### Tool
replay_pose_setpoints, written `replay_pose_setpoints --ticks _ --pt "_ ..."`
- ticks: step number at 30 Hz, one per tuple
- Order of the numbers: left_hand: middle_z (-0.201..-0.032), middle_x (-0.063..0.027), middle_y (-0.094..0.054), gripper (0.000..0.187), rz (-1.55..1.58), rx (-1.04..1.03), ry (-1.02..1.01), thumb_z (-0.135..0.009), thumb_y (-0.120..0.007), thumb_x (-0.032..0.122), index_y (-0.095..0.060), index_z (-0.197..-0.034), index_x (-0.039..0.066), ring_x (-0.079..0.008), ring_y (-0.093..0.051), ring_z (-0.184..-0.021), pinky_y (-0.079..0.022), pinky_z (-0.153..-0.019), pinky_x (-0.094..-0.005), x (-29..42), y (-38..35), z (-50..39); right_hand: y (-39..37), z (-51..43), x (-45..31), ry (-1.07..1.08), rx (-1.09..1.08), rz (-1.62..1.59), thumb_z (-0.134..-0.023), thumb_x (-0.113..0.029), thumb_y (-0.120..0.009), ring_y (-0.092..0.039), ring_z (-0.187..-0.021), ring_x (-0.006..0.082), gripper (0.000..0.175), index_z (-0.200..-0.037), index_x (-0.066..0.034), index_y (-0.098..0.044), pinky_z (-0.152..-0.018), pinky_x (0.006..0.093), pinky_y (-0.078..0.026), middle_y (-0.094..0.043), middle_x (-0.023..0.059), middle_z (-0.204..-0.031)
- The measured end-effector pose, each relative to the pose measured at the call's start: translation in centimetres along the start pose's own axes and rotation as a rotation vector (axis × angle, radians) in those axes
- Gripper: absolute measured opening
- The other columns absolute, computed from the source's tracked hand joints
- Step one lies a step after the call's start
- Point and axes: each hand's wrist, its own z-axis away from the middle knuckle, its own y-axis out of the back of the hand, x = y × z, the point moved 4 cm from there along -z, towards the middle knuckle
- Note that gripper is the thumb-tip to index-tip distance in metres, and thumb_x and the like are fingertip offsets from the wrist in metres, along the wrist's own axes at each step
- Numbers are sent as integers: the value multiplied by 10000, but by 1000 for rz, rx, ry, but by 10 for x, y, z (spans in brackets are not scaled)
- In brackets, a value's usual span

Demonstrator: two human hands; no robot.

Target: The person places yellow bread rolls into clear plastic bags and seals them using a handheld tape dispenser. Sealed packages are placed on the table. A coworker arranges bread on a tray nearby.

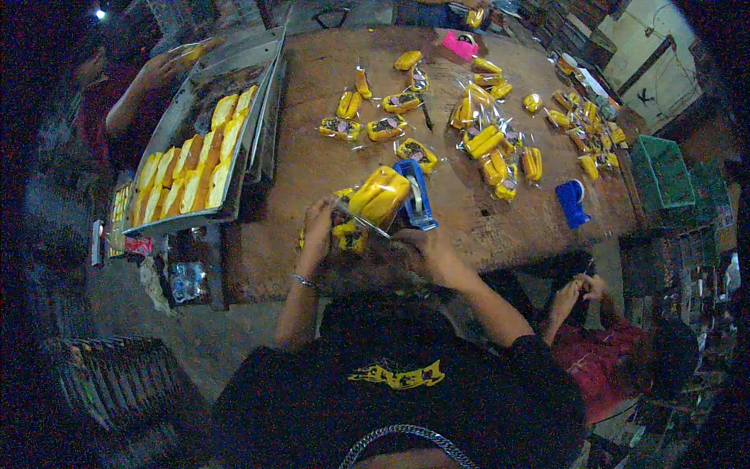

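Note:
A yellow bread roll in a clear plastic bag (379,194) is tilted up above the near part of the wooden table. My left hand (316,231) grips the bag by its left side. At the bag's lower right corner is my right hand (433,252), its fingertips dark and blurred, so their hold cannot be made out. Just beyond it stands a blue tape dispenser (417,196) with a roll of tape, close to the bag's right side. More bagged rolls with dark topping (351,237) lie beneath and behind the held one, partly hidden.
Bagged rolls (489,143) are heaped right of centre, with another group (589,126) farther right. A metal tray of bread (187,170) stands left, near a co-worker's arm (140,88). Another blue dispenser (571,205), a pink one (460,46) and a seated person (609,357) are also around.

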Motion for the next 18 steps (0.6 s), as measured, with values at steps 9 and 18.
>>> replay_pose_setpoints --ticks 9,18 --pt "-844 -48 -613 280 514 -295 351 -942 -466 263 -546 -1094 42 -168 -604 -716 -524 -648 -295 -2 -88 111 -21 28 49 -283 362 -529 -926 -236 -505 -546 -512 183 248 -1008 -19 -591 -507 315 -442 -589 73 -677" --pt "-820 -53 -628 374 953 -540 450 -967 -414 337 -508 -1175 41 -210 -629 -669 -548 -627 -346 51 -146 155 -49 30 43 -663 174 -1444 -952 -246 -477 -334 -342 42 157 -992 -107 -538 -289 206 -261 -454 -43 -592"
